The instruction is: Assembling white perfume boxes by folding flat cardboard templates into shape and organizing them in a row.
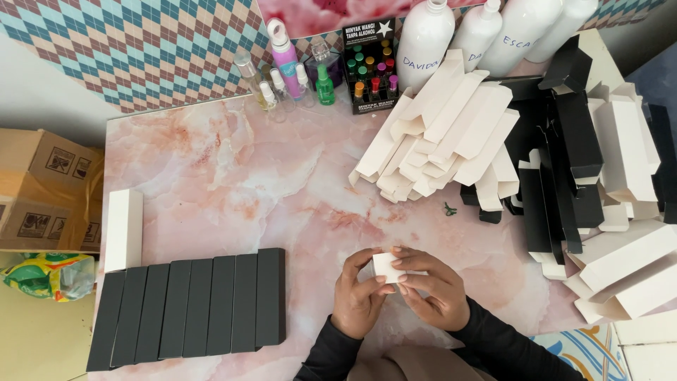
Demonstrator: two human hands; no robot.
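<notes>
Both hands meet over the near middle of the pink table (233, 176) on one small white box (386, 267). The left hand (358, 296) is curled round its left end, fingers closed on it; the right hand (431, 291) pinches its right side, fingertips pressed on the top face. The box is held just above the table; whether its end flaps are closed cannot be told. Finished work, by appearance: a row of closed black boxes (190, 307) lying side by side at near left, with one closed white box (124, 229) at the row's far left end. Outstanding, by appearance: a large heap of open white cartons (441, 134) and black cartons (564, 148) at right, well apart from the hands. Bottles (423, 42) stand along the far edge. Judgement: a small part done, most left.
</notes>
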